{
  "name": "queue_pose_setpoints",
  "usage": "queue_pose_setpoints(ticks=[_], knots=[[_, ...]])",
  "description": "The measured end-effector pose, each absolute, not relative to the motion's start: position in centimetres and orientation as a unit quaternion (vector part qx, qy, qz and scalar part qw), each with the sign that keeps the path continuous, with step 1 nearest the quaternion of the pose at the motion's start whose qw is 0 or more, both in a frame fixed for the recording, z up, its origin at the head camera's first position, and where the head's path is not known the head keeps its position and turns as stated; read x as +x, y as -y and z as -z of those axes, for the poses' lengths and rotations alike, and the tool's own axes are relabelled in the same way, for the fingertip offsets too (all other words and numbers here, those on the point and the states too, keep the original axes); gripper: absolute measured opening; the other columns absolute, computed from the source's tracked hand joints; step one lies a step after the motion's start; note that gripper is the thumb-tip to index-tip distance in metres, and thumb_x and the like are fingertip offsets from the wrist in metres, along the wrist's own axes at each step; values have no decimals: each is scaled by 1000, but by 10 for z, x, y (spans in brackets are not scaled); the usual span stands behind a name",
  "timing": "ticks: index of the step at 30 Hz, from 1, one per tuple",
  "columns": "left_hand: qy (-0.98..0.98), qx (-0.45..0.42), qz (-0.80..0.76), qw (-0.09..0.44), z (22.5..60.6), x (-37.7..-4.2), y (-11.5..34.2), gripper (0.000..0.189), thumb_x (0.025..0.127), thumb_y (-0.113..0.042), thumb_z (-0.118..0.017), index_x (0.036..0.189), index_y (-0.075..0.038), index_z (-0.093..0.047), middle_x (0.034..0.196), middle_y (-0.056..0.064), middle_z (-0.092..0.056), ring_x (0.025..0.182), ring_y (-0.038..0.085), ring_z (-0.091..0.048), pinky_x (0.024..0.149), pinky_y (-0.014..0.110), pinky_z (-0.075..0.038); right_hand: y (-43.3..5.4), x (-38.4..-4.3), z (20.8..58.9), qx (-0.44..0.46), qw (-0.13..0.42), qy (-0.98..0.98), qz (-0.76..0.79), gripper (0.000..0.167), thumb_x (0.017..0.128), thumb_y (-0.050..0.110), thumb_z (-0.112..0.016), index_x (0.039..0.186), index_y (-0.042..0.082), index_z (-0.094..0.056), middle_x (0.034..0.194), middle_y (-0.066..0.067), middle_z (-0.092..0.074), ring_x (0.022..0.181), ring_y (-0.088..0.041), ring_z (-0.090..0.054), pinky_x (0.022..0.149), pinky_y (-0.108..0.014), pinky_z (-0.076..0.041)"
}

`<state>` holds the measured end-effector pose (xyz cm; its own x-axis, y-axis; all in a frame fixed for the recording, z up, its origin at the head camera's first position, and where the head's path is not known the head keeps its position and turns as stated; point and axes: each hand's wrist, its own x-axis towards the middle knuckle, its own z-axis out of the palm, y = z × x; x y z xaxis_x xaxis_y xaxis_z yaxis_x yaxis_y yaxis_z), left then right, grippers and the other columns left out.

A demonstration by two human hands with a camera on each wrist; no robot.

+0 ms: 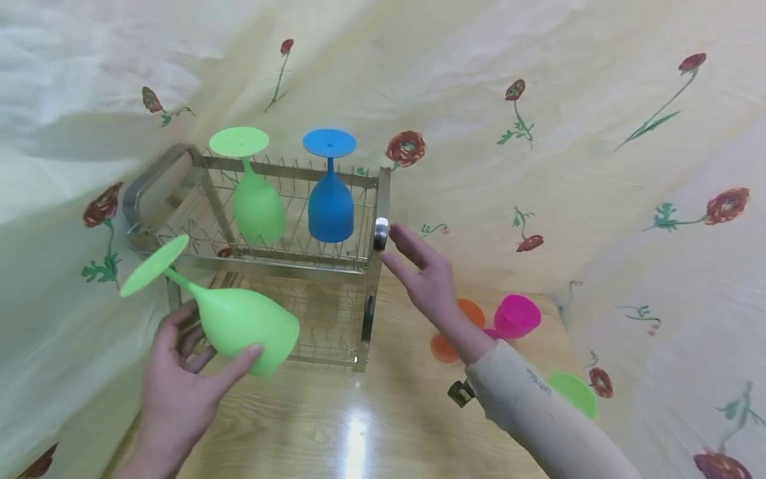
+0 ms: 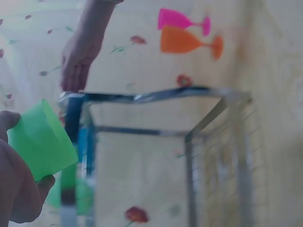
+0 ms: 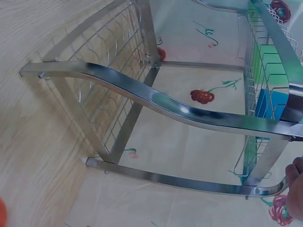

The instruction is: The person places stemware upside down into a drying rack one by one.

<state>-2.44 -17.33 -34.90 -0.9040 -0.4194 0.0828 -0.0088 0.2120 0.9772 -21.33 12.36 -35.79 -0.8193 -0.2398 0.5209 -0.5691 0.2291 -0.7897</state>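
My left hand (image 1: 185,379) holds a light green plastic goblet (image 1: 248,326) by its bowl, thumb on the near side and fingers behind. The goblet is tilted, its foot up to the left and its mouth down to the right, in front of a metal dish rack (image 1: 385,193). On the rack's upper tier, another green goblet (image 1: 258,206) and a blue goblet (image 1: 331,209) stand upside down. My right hand (image 1: 431,279) touches the rack's right end with extended fingers; in the right wrist view only its fingertips (image 3: 294,177) show at the rail.
Right of the rack, on the wooden table (image 1: 311,426), lie an orange goblet (image 1: 471,313) and a pink goblet (image 1: 517,316). A green rounded item (image 1: 573,394) is partly behind my right sleeve (image 1: 526,399). Flowered cloth (image 1: 574,166) hangs around the table.
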Motion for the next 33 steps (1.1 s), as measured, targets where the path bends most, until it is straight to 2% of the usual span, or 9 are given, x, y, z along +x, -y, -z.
queue_pose_setpoints(ticks=[7,13,16,19,24,26,28,31,33], knots=[[745,141,613,222,313,-41,202,103,75,0,-97,160,-18,-41,159,9,-46,138,27,-56,97,10,-53,-117,-220,355,240,124,761,-589,45,97,9,-80,139,1,-69,133,-14,-74,120,-27,-73,101,-32,-61],[713,114,635,275,285,-67,225,98,70,8,-96,153,-16,-49,151,3,-50,130,22,-57,95,11,-55,-117,-226,356,209,88,760,-609,29,97,6,-79,125,-2,-76,118,-18,-78,103,-18,-77,89,-23,-64],[720,104,621,292,275,-82,238,94,69,10,-96,149,-16,-53,146,0,-52,124,19,-58,92,10,-56,-116,-227,354,204,71,757,-617,23,98,5,-78,119,-5,-77,114,-19,-79,96,-14,-76,86,-23,-64],[751,108,580,295,269,-95,254,91,73,4,-96,150,-17,-51,143,-4,-53,122,15,-58,91,8,-55,-114,-226,352,207,52,748,-629,21,98,3,-77,117,-7,-77,113,-20,-79,94,-12,-76,87,-26,-65],[815,126,488,286,261,-118,280,91,79,-16,-96,155,-21,-47,140,-10,-52,114,6,-58,90,7,-53,-114,-225,350,203,41,746,-633,21,99,3,-76,117,-7,-77,113,-20,-79,94,-11,-76,88,-27,-65],[833,126,465,272,258,-129,289,92,81,-23,-96,158,-22,-45,144,-7,-51,115,8,-60,95,10,-54,-114,-224,350,202,39,746,-634,21,99,3,-76,117,-7,-76,113,-21,-79,94,-11,-76,88,-27,-65],[850,123,447,250,256,-140,295,95,83,-29,-94,161,-22,-40,152,1,-50,124,15,-61,104,17,-54,-114,-222,349,199,35,746,-635,21,99,3,-76,117,-8,-76,113,-20,-79,94,-11,-77,89,-28,-65],[877,113,416,214,255,-155,302,100,86,-38,-90,166,-19,-32,164,12,-41,141,32,-53,114,36,-53,-114,-221,349,192,28,745,-638,21,99,4,-76,118,-7,-76,113,-19,-79,94,-12,-77,90,-30,-65],[890,107,398,196,257,-163,305,103,88,-43,-88,168,-17,-29,168,15,-36,146,40,-48,117,47,-51,-114,-220,349,189,25,744,-640,21,99,4,-76,117,-7,-76,112,-18,-79,94,-12,-77,90,-31,-65]])
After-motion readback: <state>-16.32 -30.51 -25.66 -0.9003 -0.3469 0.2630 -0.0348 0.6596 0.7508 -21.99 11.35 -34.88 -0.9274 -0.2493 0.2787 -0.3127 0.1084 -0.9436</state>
